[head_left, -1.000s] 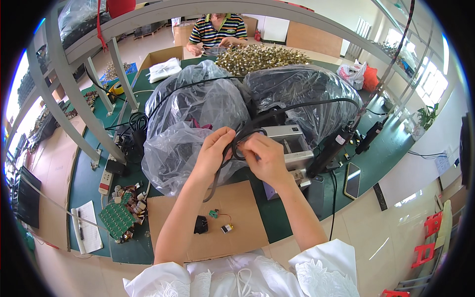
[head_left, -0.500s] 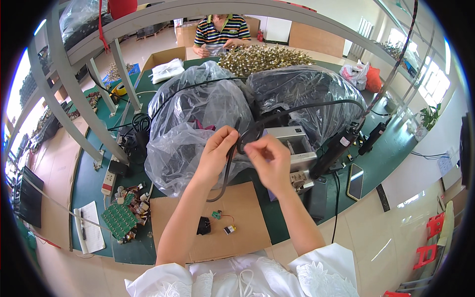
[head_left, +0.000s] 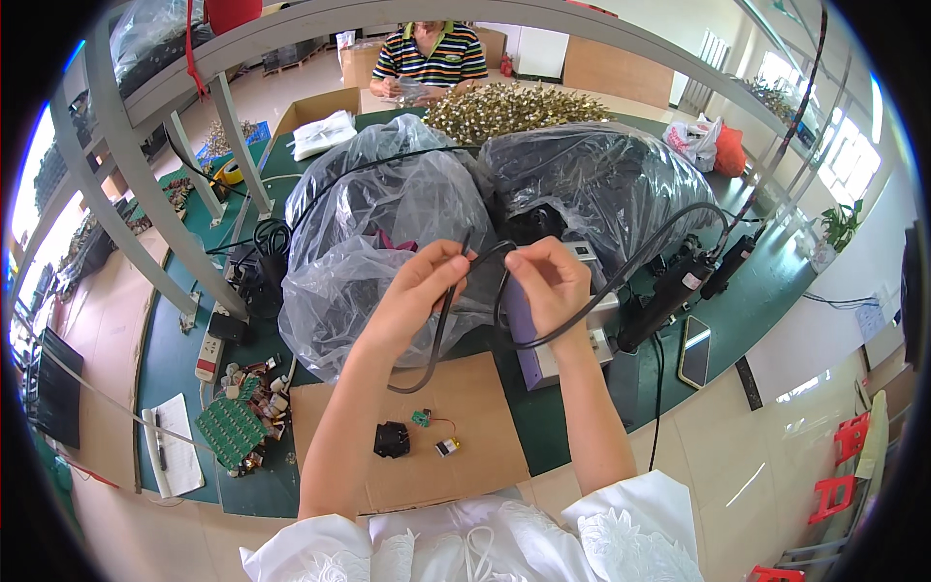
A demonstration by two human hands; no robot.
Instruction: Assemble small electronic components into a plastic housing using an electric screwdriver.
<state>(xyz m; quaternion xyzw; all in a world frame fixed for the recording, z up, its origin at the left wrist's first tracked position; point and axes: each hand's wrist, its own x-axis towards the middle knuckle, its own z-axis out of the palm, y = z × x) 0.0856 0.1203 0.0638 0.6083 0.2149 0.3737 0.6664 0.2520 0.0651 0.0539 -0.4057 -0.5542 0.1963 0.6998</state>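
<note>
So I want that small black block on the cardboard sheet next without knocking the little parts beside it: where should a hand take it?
Pinch the black block across its left and right flanks, coming straight down from above. It lies flat and squat on the cardboard sheet, and the green board piece and small wired part sit close on its right, so a sideways approach looks likelier to sweep them.

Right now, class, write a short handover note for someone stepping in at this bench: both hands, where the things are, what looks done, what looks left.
Left hand: raised over the bench, fingers pinching a black cable whose free end hangs in a curve.
Right hand: pinching the same cable farther along; from there it loops away to the right.
On the cardboard sheet: a small black part, a small green board, a small yellow piece.
Green circuit boards lie to the left.
Done: cable lifted in both hands.
Left: the small parts lie untouched.
</note>
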